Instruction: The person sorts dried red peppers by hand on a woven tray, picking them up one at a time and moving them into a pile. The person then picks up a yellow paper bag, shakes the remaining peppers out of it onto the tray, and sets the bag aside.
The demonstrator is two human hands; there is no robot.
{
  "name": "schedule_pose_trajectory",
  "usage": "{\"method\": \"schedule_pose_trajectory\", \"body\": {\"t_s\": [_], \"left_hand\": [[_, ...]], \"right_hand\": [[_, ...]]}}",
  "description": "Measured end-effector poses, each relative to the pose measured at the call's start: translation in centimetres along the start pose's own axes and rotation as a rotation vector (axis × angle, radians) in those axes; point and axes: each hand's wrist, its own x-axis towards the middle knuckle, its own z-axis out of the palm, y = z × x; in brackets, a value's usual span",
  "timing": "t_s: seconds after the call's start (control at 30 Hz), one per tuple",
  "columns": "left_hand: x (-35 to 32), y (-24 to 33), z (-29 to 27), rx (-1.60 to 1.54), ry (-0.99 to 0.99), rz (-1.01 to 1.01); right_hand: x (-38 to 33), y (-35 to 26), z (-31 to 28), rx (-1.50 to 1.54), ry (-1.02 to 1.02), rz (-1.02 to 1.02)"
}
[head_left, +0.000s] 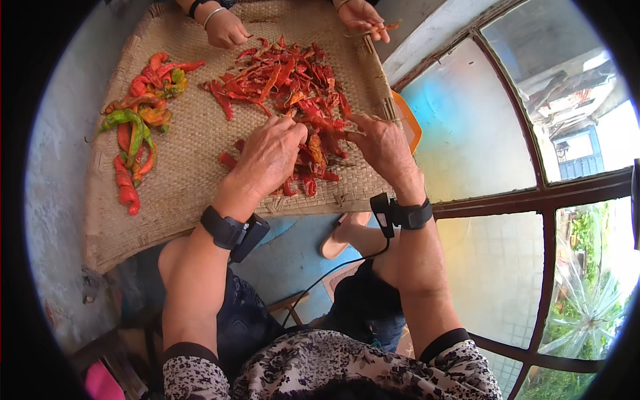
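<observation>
A heap of red chili pieces (287,83) lies on a woven straw mat (193,147). My left hand (267,157) rests on the near edge of the heap, fingers curled around a red chili (313,137). My right hand (383,143) pinches the other end of the same chili, just right of the heap. Both wrists carry black bands with small devices. A second pile of whole red, orange and green chilies (137,120) sits at the mat's left side.
Another person's two hands (227,27) work at the mat's far edge, one holding a chili piece (380,28). A window with a dark red frame (533,200) curves along the right. An orange object (410,120) pokes out under the mat. My sandaled foot (340,233) rests below.
</observation>
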Motion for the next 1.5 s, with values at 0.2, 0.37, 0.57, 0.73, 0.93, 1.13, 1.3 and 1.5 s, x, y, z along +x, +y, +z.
{"method": "schedule_pose_trajectory", "body": {"t_s": [0.2,0.37,0.57,0.73,0.93,1.13,1.3,1.5], "left_hand": [[-0.6,0.1,-0.6,0.045,-0.062,-0.01],[-1.0,0.0,0.4,0.102,-0.004,0.053],[-0.9,0.4,0.4,0.118,0.034,0.075],[-1.0,0.3,0.4,0.124,0.006,0.071],[-1.3,0.3,0.6,0.136,-0.002,0.088],[-1.4,0.4,0.6,0.157,-0.001,0.105],[-1.3,0.3,1.1,0.131,-0.023,0.093],[-1.2,0.5,0.7,0.145,-0.016,0.078]], "right_hand": [[-0.1,0.5,0.7,0.002,-0.013,-0.011],[1.0,-2.6,1.6,0.131,0.143,-0.034],[1.8,-2.6,3.2,0.038,0.026,-0.034],[1.8,-1.1,1.3,0.625,0.191,0.132],[1.3,5.2,-0.8,0.459,0.592,0.334],[0.1,4.1,-1.0,0.144,0.426,0.23],[-0.3,1.7,2.4,-0.164,-0.086,0.079],[0.3,2.5,2.1,0.183,0.009,0.089]]}}
